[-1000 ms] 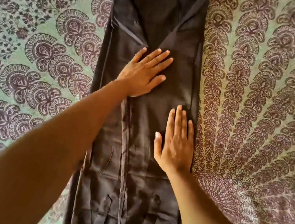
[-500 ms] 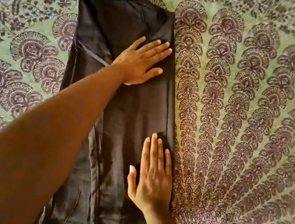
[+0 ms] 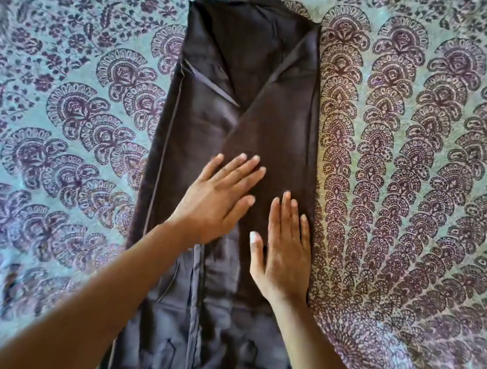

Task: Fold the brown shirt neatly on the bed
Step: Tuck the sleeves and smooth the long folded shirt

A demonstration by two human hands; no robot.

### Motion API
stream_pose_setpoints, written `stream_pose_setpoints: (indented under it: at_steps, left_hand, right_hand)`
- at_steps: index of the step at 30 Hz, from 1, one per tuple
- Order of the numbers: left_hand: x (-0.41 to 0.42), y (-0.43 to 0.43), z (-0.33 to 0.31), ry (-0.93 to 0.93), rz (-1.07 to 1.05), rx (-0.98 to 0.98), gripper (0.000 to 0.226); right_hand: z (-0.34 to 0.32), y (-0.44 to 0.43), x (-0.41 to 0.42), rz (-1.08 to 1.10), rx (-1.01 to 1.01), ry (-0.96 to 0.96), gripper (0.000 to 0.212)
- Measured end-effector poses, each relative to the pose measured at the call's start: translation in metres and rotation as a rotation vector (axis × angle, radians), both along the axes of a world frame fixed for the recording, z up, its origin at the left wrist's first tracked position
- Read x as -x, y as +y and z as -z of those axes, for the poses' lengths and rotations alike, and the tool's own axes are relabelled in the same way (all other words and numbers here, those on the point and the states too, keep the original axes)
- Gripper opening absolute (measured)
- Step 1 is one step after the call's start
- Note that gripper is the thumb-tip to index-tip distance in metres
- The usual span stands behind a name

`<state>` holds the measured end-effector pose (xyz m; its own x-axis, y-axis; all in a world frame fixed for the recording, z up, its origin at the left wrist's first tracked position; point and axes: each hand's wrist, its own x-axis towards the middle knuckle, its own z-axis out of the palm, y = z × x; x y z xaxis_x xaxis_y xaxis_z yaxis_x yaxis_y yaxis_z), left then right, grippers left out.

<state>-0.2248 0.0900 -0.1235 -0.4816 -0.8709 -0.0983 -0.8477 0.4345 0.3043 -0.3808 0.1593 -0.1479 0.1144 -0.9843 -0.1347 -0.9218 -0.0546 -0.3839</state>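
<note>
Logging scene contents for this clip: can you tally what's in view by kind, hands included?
Shirt: 1, the brown shirt, folded into a long strip.
Bedspread: 1, the patterned bedspread under it.
Hands: 2, the left hand and the right hand, both flat on the shirt.
Total: 4

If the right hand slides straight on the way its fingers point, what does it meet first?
The right hand lies flat on the brown shirt, fingers pointing up its length. Ahead is only more shirt, probably the diagonal folded edge; the left hand sits beside its path.
</note>
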Motion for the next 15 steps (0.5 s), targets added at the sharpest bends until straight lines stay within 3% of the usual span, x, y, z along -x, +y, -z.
stream_pose_setpoints:
  at_steps: [2,4,11,15]
  left_hand:
    - [-0.013,0.018,0.016,-0.151,0.132,0.035,0.056]
    - [-0.021,0.025,0.027,-0.243,0.190,0.074,0.059]
    - [-0.018,0.035,0.022,-0.319,0.223,0.074,0.059]
    - [-0.006,0.124,0.027,-0.230,0.479,0.060,0.057]
  right_hand:
    - [-0.003,-0.002,0.006,0.050,0.011,-0.261,0.063]
    - [-0.007,-0.008,0.011,0.015,0.032,-0.398,0.060]
    - [-0.011,-0.059,0.020,-0.314,-0.085,-0.165,0.069]
    - [-0.006,-0.063,0.021,-0.362,-0.141,-0.027,0.063]
